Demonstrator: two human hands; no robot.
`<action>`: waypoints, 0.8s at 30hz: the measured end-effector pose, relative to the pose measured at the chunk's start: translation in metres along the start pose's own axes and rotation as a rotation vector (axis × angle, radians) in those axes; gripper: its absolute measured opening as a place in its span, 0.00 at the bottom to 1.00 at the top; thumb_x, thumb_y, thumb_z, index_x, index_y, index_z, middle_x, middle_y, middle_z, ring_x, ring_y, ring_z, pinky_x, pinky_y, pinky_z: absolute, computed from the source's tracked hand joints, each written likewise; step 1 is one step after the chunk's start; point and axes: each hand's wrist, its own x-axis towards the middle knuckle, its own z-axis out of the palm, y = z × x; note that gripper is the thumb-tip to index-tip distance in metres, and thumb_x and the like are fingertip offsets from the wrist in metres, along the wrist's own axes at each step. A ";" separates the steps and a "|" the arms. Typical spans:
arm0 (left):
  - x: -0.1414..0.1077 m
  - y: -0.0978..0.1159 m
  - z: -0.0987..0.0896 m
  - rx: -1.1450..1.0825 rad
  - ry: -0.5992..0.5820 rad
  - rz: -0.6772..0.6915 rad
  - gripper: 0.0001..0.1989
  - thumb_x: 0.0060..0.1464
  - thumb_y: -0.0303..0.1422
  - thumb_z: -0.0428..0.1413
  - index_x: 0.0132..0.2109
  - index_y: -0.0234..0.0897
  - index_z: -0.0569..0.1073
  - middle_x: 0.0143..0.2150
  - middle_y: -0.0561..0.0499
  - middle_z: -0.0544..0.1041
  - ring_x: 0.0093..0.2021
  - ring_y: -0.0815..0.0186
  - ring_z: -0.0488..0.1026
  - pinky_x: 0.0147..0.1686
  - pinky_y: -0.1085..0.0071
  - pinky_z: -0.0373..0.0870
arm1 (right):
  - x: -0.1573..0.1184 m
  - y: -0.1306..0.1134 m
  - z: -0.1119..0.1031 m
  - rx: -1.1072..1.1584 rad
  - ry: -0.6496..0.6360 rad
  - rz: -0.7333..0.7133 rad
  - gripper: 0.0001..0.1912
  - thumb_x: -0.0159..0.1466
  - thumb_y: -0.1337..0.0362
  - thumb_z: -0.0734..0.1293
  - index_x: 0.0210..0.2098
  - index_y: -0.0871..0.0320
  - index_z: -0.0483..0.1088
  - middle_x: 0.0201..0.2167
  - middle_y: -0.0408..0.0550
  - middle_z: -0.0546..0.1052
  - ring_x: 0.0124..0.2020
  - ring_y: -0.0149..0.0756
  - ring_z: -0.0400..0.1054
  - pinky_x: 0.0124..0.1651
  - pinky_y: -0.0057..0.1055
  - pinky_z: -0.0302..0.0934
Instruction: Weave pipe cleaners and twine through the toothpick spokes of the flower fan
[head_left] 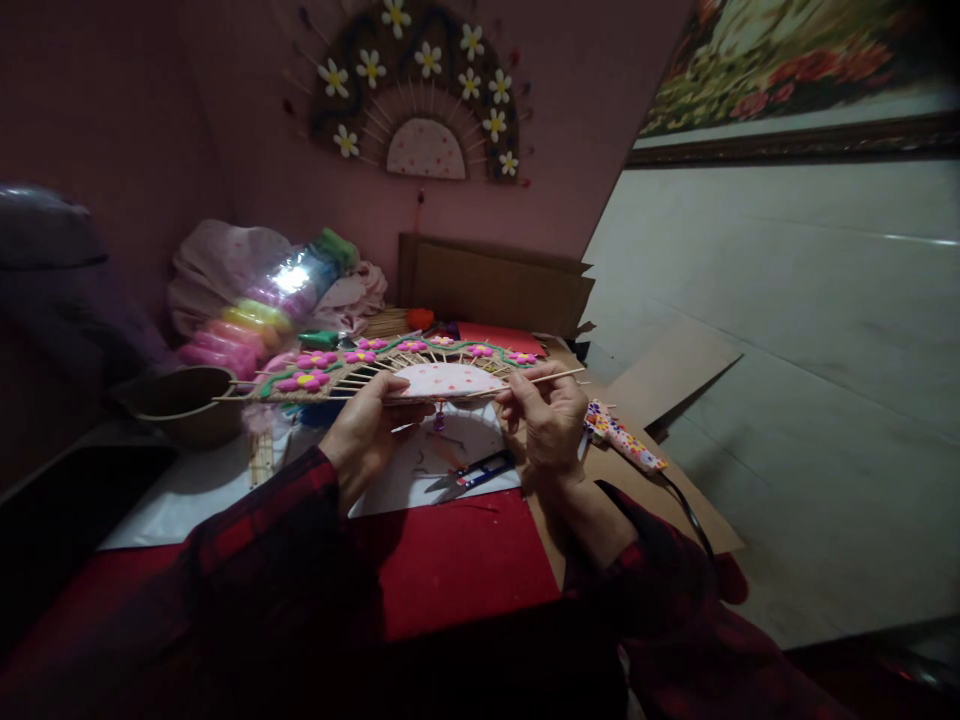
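A handmade decorative fan (448,379) with thin stick ribs, pink flowers and a green vine is held tilted above the table. My left hand (367,425) grips its spotted white half-round base at the left, thumb on top. My right hand (547,410) is closed at the right end of the base, its fingers pinched around the fan's edge and a thin stick. A small purple tassel or bead (439,420) hangs under the base. Below lie thread snips (480,470) with dark blue handles, on white paper (397,490).
A bowl (187,400) and a bag of colourful clay packs (262,310) stand at left. Cardboard (487,285) leans on the back wall under another flowered fan (427,60). A flower-patterned handle with a cord (626,440) lies at right on brown board.
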 end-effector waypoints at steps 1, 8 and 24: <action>0.000 0.000 0.000 -0.002 0.004 -0.003 0.10 0.44 0.30 0.51 0.33 0.30 0.73 0.25 0.44 0.77 0.26 0.65 0.72 0.27 0.71 0.66 | 0.000 -0.003 -0.001 0.006 0.028 -0.010 0.09 0.57 0.62 0.68 0.29 0.57 0.62 0.18 0.38 0.74 0.14 0.25 0.64 0.13 0.20 0.56; -0.001 0.002 0.001 -0.022 0.012 0.002 0.08 0.43 0.29 0.52 0.31 0.32 0.72 0.25 0.46 0.76 0.25 0.64 0.73 0.27 0.71 0.67 | 0.000 -0.009 -0.004 -0.007 0.061 -0.029 0.09 0.57 0.63 0.67 0.28 0.56 0.61 0.16 0.36 0.72 0.12 0.23 0.61 0.12 0.19 0.53; 0.000 0.001 0.000 0.008 0.018 -0.003 0.09 0.44 0.30 0.51 0.32 0.31 0.73 0.25 0.45 0.77 0.26 0.65 0.72 0.27 0.71 0.65 | -0.003 -0.010 -0.003 0.006 0.036 -0.028 0.09 0.57 0.63 0.68 0.28 0.56 0.62 0.16 0.37 0.73 0.12 0.24 0.62 0.12 0.20 0.54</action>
